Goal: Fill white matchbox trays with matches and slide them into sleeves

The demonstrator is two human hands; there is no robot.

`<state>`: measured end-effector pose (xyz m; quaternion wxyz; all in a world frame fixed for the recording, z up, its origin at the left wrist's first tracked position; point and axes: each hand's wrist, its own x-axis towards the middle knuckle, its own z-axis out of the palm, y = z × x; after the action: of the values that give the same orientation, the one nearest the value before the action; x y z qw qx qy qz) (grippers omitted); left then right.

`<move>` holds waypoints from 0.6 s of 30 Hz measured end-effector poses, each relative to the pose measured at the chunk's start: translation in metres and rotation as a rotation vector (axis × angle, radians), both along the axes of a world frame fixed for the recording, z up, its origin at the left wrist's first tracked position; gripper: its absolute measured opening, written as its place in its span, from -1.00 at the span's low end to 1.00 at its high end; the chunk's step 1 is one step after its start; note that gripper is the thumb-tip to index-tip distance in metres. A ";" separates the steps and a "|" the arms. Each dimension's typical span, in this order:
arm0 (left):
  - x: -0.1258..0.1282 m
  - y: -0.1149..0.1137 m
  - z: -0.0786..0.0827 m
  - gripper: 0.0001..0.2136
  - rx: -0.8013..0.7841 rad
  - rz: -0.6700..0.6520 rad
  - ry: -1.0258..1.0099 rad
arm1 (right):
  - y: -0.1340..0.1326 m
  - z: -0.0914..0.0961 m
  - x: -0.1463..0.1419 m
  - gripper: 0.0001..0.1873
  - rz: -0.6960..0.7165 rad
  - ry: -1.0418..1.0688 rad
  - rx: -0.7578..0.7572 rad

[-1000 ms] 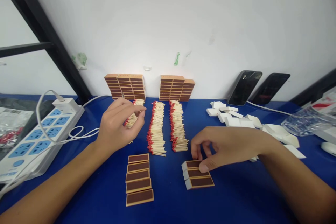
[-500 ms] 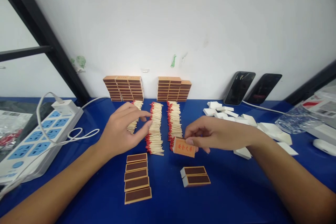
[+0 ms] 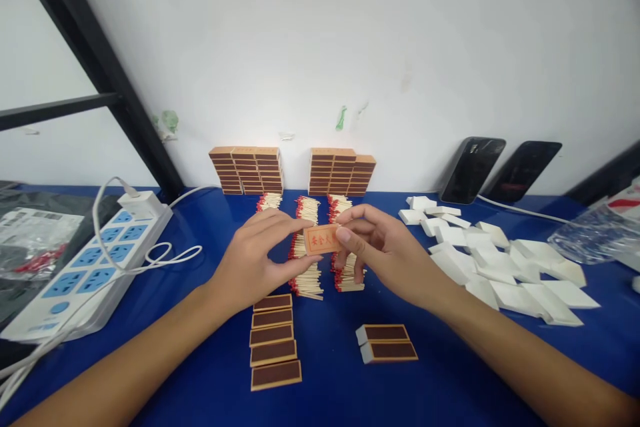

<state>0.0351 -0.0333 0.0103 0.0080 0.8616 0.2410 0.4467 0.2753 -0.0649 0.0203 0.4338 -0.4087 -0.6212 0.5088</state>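
An orange matchbox (image 3: 322, 239) with red print is held in the air between both hands, above rows of red-tipped matches (image 3: 306, 255) on the blue table (image 3: 210, 360). My right hand (image 3: 383, 250) pinches its right end with thumb and fingers. My left hand (image 3: 257, 260) has its fingertips on the left end. Two matchboxes (image 3: 387, 343) lie on edge below my right hand. A column of several matchboxes (image 3: 273, 340) lies below my left hand.
Two stacks of matchboxes (image 3: 249, 170) (image 3: 341, 171) stand against the white wall. White inner trays (image 3: 493, 267) are scattered on the right. A power strip (image 3: 85, 267) with cables sits on the left. Two phones (image 3: 473, 160) lean on the wall.
My right hand picked one matchbox from the small group of three, lifted it and carried it up and left. My left hand left the matches and came to meet the box.
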 end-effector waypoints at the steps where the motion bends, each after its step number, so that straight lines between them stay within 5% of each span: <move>1: -0.001 0.000 0.000 -0.67 0.009 0.019 -0.018 | 0.000 0.000 -0.001 -0.59 -0.017 0.019 -0.014; 18: -0.002 0.001 -0.001 -0.61 0.061 -0.042 -0.038 | -0.005 0.000 -0.007 -0.58 0.011 0.071 -0.143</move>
<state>0.0334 -0.0325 0.0098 -0.0044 0.8577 0.2089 0.4697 0.2686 -0.0696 0.0203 0.4223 -0.4170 -0.5698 0.5684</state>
